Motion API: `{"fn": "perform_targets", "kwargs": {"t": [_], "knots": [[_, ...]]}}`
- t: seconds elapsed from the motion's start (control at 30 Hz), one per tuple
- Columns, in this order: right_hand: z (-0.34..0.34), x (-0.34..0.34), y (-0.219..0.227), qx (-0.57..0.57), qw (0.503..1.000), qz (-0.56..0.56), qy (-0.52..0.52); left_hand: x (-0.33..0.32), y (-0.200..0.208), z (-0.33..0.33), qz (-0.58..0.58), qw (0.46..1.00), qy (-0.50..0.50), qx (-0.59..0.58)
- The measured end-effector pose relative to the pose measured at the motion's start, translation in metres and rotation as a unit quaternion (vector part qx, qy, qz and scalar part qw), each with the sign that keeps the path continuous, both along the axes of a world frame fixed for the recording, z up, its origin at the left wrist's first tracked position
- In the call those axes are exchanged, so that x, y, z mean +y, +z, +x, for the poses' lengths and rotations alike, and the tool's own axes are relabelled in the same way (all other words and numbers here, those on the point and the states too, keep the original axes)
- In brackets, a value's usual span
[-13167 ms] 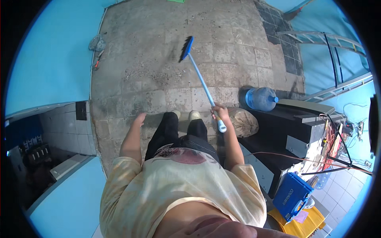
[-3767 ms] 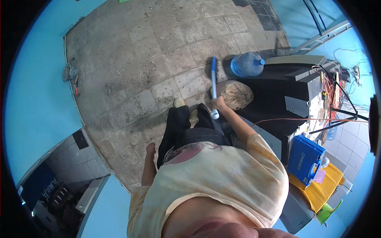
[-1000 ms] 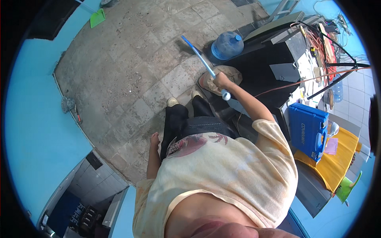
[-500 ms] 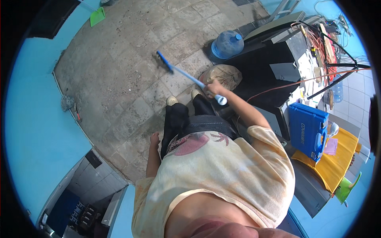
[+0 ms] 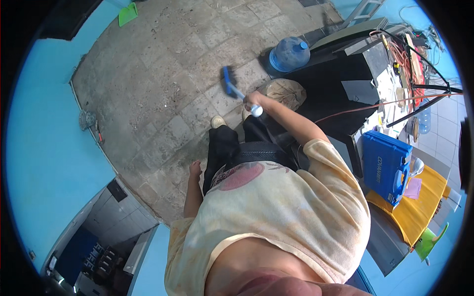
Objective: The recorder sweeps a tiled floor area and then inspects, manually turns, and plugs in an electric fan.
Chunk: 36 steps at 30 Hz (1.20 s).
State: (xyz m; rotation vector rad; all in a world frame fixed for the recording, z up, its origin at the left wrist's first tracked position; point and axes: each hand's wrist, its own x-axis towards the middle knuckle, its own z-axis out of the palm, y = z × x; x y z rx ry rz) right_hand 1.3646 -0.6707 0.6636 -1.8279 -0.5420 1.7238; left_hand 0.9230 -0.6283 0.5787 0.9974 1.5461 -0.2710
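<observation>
My right hand (image 5: pixel 253 100) is wrapped round the pale handle of a broom (image 5: pixel 237 92), near its white rounded end. The broom's blue head (image 5: pixel 227 81) with dark bristles is at the floor ahead of my feet, slightly blurred. My left hand (image 5: pixel 195 169) hangs beside my left leg, fingers loosely curled, and nothing shows in it. Just beyond my right hand stands a bulging beige sack (image 5: pixel 286 93). Dust and small debris lie scattered over the worn tile floor (image 5: pixel 163 69).
A large blue water bottle (image 5: pixel 291 54) stands beyond the sack, next to a black cluttered desk (image 5: pixel 340 74). A blue tool case (image 5: pixel 386 165) lies at my right, near a yellow cloth (image 5: pixel 424 197). Against the left wall are a green dustpan (image 5: pixel 128 15) and a grey bundle (image 5: pixel 87 119).
The broom head has swung to the right, nearer the sack, and its handle now looks steeper. My right hand has shifted slightly left. My left hand still hangs down.
</observation>
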Motion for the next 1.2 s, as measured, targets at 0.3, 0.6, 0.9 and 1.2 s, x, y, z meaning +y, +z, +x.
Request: {"fn": "perform_targets", "kwargs": {"t": [0.3,0.6,0.9,1.2], "knots": [[0.031,-0.034,0.070,0.151,0.975,-0.047,-0.158,-0.019,-0.042,-0.035,0.049,0.998,-0.035,0.021],[-0.013,-0.045,0.077,-0.077,0.982,-0.150,-0.090,-0.047,-0.027,-0.019,0.032,0.985,-0.170,0.012],[-0.011,0.020,-0.011,0.374,0.897,-0.189,-0.141,-0.059,0.007,0.007,-0.017,0.999,0.031,0.033],[0.032,-0.012,0.083,0.097,0.979,0.002,-0.179,-0.117,0.009,-0.019,-0.026,0.995,0.047,0.084]]}}
